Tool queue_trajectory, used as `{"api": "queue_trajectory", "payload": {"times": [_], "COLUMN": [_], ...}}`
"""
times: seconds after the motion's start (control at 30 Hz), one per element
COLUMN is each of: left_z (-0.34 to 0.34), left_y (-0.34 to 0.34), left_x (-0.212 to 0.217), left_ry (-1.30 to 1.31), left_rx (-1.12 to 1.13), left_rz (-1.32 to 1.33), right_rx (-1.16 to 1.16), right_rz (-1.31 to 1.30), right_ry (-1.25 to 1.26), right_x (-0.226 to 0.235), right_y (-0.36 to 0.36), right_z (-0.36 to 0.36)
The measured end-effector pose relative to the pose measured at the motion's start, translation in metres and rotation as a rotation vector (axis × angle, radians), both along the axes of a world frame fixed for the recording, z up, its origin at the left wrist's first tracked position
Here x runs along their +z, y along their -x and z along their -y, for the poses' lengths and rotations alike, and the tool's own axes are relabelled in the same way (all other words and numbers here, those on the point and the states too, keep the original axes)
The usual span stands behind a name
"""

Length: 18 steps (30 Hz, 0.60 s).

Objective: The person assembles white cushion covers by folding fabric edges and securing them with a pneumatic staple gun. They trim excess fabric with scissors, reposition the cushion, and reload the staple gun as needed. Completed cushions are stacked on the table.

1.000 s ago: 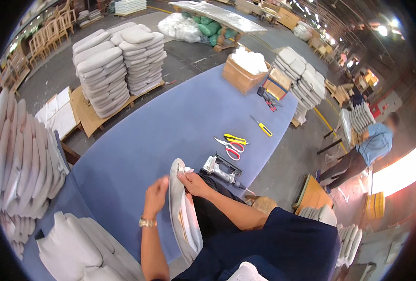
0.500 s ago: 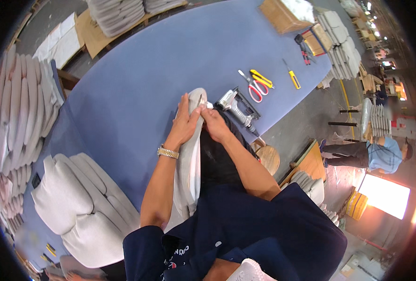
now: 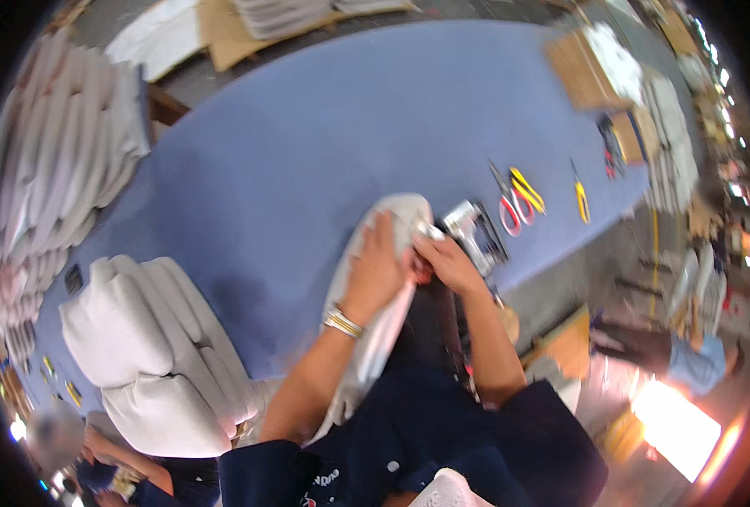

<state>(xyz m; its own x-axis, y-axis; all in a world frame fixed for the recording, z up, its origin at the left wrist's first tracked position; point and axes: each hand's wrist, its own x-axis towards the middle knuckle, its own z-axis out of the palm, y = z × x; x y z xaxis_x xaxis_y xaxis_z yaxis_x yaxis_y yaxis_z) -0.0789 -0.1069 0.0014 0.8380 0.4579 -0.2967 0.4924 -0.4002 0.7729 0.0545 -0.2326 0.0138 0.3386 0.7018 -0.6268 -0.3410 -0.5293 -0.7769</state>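
A light grey upholstered cushion (image 3: 338,279) stands on edge against my body, at the near side of the blue table (image 3: 307,127). My left hand (image 3: 378,269) lies over its face with the fingers stretched, the thumb by the edge. Pinched at the cushion's right edge is my right hand (image 3: 449,264), close to the left; the exact material between its fingertips is blurred. Some reddish stuff shows between the two hands. Just right of my right hand lies a silver staple gun (image 3: 474,237).
Scissors with red-and-white handles (image 3: 511,207), a yellow cutter (image 3: 528,191) and a yellow-handled screwdriver (image 3: 581,201) lie to the right. Cardboard boxes (image 3: 590,72) stand at the far right. Grey cushions (image 3: 151,346) are piled at left. Another person's arm (image 3: 130,456) shows lower left.
The whole view has swung, so the table and tools sit further right and lower. Both hands stay on the cushion's edge. Another person has come into view at lower left.
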Motion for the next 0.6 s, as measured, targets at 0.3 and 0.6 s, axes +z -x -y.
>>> {"api": "queue_trajectory", "payload": {"times": [0.3, 0.6], "left_z": [-0.002, -0.003], "left_y": [-0.006, -0.01], "left_x": [0.034, 0.018], "left_ry": [-0.057, -0.076], "left_rx": [-0.079, -0.034], "left_rz": [-0.189, -0.123], "right_rx": [-0.167, -0.077], "right_rz": [1.009, 1.007], "right_ry": [0.301, 0.193], "right_x": [-0.095, -0.123], "right_y": [-0.046, -0.07], "right_z": [0.089, 0.092]}}
